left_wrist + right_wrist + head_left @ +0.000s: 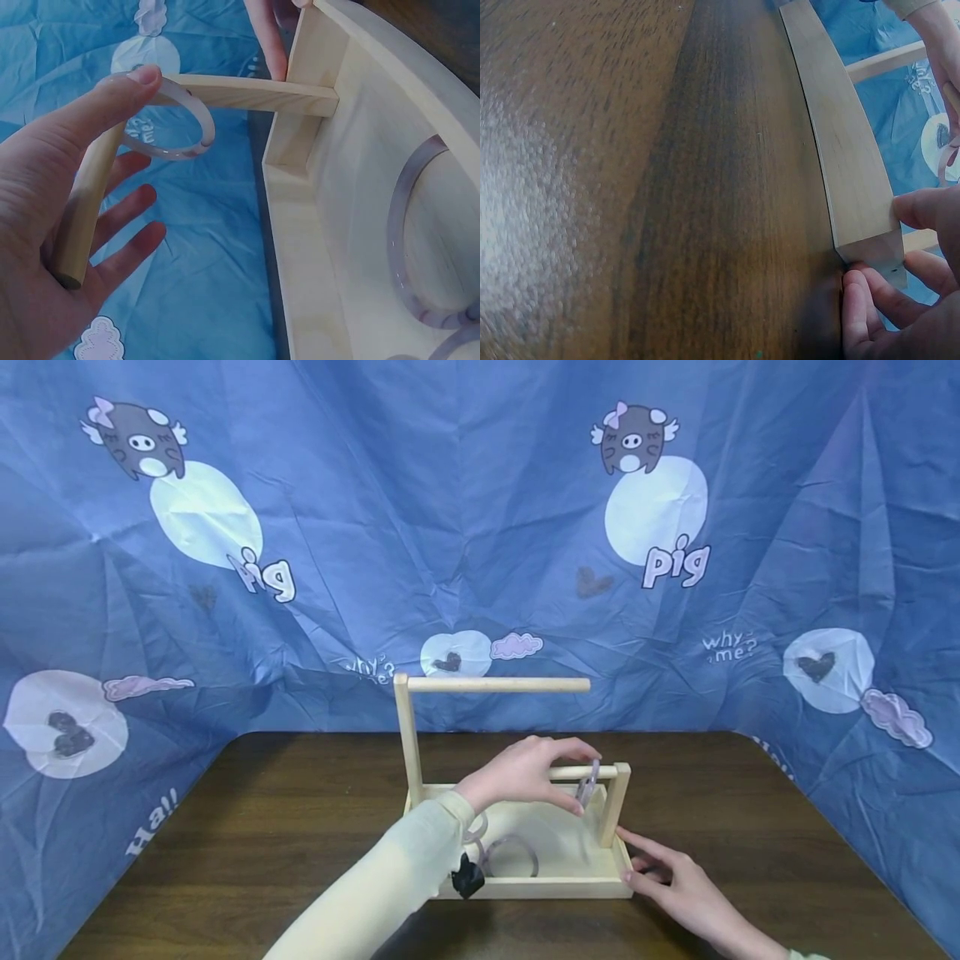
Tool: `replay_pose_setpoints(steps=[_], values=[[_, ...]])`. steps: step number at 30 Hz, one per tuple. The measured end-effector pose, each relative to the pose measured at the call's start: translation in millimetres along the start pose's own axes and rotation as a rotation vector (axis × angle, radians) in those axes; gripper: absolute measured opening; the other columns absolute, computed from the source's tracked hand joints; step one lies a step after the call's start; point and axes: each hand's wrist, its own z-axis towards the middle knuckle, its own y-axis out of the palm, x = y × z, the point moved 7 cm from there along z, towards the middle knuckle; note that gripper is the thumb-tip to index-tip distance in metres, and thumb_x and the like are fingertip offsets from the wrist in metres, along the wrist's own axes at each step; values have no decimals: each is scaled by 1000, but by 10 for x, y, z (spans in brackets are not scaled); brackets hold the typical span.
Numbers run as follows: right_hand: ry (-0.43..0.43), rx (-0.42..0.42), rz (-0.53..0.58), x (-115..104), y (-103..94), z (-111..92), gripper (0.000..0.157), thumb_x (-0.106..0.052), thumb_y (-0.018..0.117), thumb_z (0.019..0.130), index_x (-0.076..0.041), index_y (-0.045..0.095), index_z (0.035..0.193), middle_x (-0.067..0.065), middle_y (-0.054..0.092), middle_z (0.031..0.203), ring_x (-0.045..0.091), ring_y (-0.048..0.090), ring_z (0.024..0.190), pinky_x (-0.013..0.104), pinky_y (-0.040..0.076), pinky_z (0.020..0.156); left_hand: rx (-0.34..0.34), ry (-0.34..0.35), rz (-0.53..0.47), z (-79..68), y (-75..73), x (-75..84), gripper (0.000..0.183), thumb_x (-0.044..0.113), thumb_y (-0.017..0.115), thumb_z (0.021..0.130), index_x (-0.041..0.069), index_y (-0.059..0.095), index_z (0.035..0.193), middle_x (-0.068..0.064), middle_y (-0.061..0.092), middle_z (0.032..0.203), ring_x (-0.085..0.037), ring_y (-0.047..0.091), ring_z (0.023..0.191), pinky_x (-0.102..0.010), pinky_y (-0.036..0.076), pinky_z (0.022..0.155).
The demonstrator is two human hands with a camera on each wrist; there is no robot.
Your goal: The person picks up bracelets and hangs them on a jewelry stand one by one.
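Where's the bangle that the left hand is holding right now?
In the head view, the bangle is right of centre, in the left hand, at the lower wooden bar and just left of the short post.

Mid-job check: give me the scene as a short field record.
Left hand: pinches a pale ring near the right end of the lower rod
Threading: unclear
Right hand: holds the right end of the wooden rack
Upper rod: bare
Loose rings: at least two, inside the rack's tray
Surface: dark wooden table
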Motion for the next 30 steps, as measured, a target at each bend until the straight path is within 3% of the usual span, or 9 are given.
replay_pose_setpoints(steps=[13, 30], values=[[-27, 1, -3, 7, 7, 5, 60, -31, 69, 91, -16, 50, 146, 14, 70, 112, 8, 66, 87, 24, 51, 73, 7, -41, 89, 0, -16, 53, 68, 47, 84, 74, 30, 56, 133, 10, 68, 128, -12, 65, 118, -27, 53, 89], [-24, 14, 1, 4, 0, -2, 60, -30, 71, 90, -14, 51, 145, 13, 71, 109, 6, 66, 84, 22, 50, 72, -4, -27, 56, 3, -8, 53, 68, 44, 83, 76, 30, 54, 136, 8, 66, 132, -10, 62, 122, -28, 51, 96]])
